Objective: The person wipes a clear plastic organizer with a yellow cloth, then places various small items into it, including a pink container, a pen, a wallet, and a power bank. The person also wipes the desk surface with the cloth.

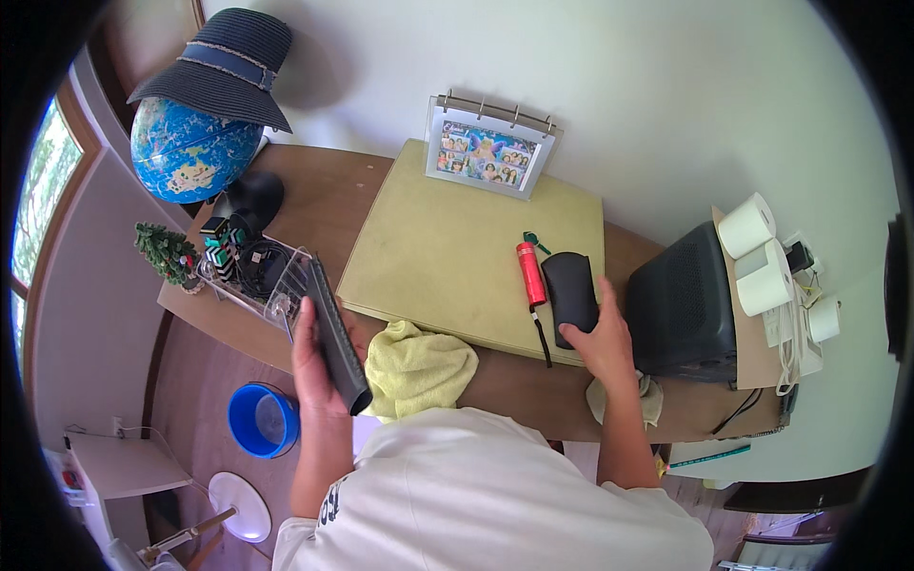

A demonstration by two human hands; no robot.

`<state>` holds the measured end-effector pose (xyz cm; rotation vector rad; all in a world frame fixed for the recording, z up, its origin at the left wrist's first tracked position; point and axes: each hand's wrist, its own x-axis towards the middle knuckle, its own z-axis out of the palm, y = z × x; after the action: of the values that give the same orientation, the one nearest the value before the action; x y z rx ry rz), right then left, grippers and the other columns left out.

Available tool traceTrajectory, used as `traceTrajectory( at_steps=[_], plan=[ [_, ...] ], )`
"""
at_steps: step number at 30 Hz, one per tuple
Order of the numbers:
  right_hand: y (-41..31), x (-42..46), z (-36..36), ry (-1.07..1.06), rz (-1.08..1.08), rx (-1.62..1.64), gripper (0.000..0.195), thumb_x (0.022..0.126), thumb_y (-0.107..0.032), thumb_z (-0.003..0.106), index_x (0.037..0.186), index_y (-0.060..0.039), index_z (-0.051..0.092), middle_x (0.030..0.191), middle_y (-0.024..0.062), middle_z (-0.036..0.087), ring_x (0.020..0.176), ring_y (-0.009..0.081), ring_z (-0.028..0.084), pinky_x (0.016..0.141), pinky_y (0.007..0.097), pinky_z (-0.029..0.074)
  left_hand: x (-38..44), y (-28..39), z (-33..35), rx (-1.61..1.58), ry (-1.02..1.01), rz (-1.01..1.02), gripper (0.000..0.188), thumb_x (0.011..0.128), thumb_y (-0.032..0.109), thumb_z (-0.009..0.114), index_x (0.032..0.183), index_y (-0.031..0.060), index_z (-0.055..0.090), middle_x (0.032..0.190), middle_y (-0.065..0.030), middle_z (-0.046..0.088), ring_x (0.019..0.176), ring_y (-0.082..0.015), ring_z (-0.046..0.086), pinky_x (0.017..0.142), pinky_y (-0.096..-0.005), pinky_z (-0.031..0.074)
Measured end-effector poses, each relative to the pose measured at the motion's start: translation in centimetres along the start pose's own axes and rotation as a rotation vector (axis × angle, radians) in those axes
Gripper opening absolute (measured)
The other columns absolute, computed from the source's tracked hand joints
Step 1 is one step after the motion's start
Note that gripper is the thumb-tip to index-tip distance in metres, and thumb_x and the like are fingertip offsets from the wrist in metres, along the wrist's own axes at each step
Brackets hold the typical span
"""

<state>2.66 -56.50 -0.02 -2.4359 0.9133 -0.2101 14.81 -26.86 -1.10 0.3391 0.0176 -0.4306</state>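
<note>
My left hand (318, 367) holds a flat black leather-like case (335, 335) on edge, left of a crumpled yellow-green towel (418, 367). On the right, my right hand (603, 335) has its thumb and forefinger at the right side and lower edge of a black eyeglasses case (571, 296); whether it grips the case cannot be told. That case lies on a large yellow-green board or folder (443, 257). Beside it lie a red flashlight (530, 275) with a black wrist strap and a small dark green item (537, 242).
A ring-bound photo stand (485, 153) stands at the board's back. To the left are a globe (189, 153) under a dark hat (228, 68), a wire basket (285, 285) and a small tree. A black device (678, 307) and paper rolls (746, 225) stand right. A blue bucket (264, 421) is on the floor.
</note>
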Motion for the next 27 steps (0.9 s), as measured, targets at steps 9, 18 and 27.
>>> traceTrajectory(
  at_steps=[9,18,27],
  plan=[
    [-4.1,-1.6,-1.0,0.295,-0.382,0.288,0.051,0.073,-0.007,0.063,0.121,0.0000,0.046,0.101,0.0166,0.053,0.093,0.0301,0.055,0.081,0.0364,0.044,0.1,-5.5,-3.0,0.060,-0.022,-0.113,0.048,0.078,0.063,0.053,0.091,0.0171,0.059,0.096,-0.0005,0.054,0.103,-0.0180,0.047,0.093,-0.0395,0.035],
    [-8.9,-0.1,5.0,-0.095,-0.836,0.139,0.057,0.077,-0.030,0.067,0.123,-0.0038,0.046,0.109,0.0179,0.049,0.094,0.0339,0.053,0.082,0.0393,0.045,-2.9,-3.4,-3.8,0.229,-0.049,-0.153,0.082,0.079,0.063,0.050,0.138,0.0101,0.028,0.097,-0.0072,0.057,0.086,-0.0159,0.057,0.077,-0.0341,0.050],
    [-10.3,3.8,7.8,-0.187,-0.733,0.197,0.046,0.076,-0.005,0.060,0.121,-0.0052,0.049,0.105,0.0183,0.055,0.094,0.0333,0.056,0.082,0.0397,0.046,-8.1,2.0,-8.4,-0.264,0.186,0.333,0.051,0.085,0.045,0.057,0.107,-0.0002,0.052,0.101,-0.0120,0.056,0.094,-0.0228,0.058,0.082,-0.0370,0.050]
  ],
)
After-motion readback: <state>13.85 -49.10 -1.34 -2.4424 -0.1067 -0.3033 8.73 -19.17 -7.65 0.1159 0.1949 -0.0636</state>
